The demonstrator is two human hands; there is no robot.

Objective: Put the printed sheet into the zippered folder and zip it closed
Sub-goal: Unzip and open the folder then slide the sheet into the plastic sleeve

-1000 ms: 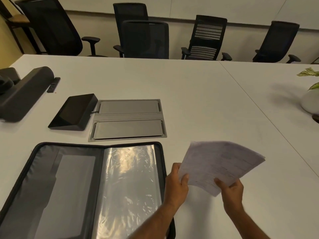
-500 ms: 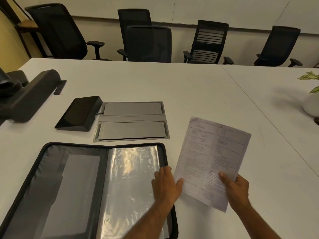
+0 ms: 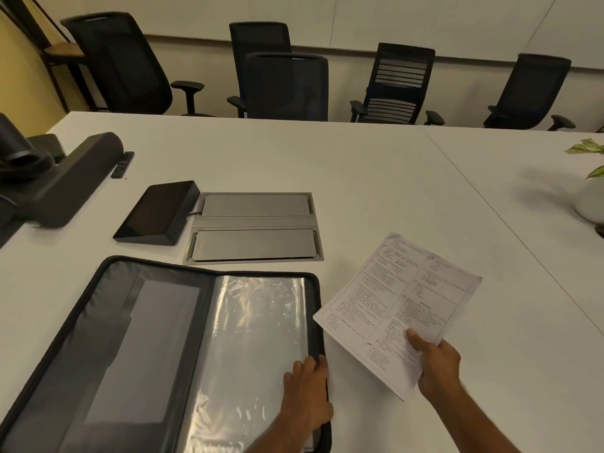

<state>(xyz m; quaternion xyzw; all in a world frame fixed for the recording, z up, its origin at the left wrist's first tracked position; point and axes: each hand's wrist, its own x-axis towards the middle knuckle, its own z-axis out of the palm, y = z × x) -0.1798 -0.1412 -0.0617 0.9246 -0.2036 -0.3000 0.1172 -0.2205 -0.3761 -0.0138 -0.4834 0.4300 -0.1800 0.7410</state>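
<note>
One printed sheet (long axis tilted away-right) pinched by right hand

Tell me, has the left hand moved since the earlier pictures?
Yes. The left hand left the white printed sheet and went leftward onto the open black zippered folder.

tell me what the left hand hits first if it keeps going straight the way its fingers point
The left hand lies on the folder's right edge, fingers pointing up along it. Going straight, it would slide along the clear sleeve and zipper rim, then likely reach the grey floor-box lid beyond; depth is hard to judge.
</note>
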